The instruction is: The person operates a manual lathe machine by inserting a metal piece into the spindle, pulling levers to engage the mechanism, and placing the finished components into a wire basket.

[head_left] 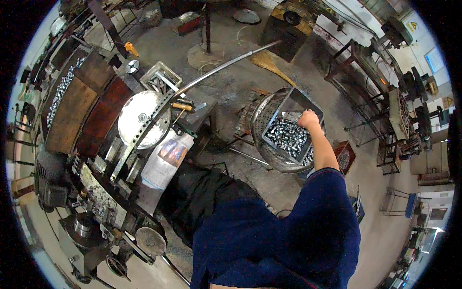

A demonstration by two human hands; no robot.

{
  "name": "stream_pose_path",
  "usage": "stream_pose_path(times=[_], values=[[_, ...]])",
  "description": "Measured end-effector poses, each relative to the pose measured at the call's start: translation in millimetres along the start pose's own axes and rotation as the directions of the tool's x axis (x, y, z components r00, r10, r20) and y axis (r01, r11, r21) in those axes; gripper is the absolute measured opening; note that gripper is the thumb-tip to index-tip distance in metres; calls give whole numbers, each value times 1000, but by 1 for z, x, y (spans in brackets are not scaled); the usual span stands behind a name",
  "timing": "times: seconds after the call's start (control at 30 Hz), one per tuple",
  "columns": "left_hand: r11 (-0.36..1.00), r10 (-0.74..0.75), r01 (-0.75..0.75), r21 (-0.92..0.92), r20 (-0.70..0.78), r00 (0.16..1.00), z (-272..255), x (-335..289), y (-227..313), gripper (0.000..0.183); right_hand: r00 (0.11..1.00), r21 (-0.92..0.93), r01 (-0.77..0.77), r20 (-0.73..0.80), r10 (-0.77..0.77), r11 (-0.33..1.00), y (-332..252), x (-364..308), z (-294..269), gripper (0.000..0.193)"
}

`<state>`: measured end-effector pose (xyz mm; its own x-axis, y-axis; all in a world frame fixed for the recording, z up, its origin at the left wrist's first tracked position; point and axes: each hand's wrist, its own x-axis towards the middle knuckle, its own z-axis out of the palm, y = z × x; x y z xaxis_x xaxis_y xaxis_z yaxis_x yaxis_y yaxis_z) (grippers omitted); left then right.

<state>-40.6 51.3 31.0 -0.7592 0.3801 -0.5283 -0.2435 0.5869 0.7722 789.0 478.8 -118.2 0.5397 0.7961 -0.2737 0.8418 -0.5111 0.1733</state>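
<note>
My right hand [308, 119] reaches over a grey rectangular bin [302, 100] on my right. Its fingers are curled closed beside a flat, light grey piece [290, 116]; whether they grip it or something smaller, I cannot make out. Many small shiny metal parts [287, 136] fill much of the bin, lying loose below the hand. The bin sits tilted in a large round perforated metal pan [258, 126]. My left hand is not in view; only the dark blue sleeves and clothing show below.
On my left stands a machine with a round shiny metal disc [139, 118] and a long perforated bar [126, 160] across it. A printed paper [166, 161] lies near it. A broom [273, 67] rests beyond the pan, and a red box [344, 156] stands to its right.
</note>
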Motion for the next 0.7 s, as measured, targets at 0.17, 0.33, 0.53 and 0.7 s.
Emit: stream_pose_path(times=[0.17,0.33,0.53,0.7], values=[[994,-30,18,-112,-103,994,-14,52,-24,57,998,-87,-33,44,37,996,11,30,18,44],[925,-163,25,-380,-335,928,-99,125,-84,44,992,114,-48,122,34,992,-14,31,-18,42],[940,155,-198,-276,-169,973,-37,67,-49,46,939,-99,333,-56,-340,938,61,98,58,33],[930,173,-210,-300,-147,974,-47,76,-52,51,924,-56,348,187,-333,936,104,152,88,21]])
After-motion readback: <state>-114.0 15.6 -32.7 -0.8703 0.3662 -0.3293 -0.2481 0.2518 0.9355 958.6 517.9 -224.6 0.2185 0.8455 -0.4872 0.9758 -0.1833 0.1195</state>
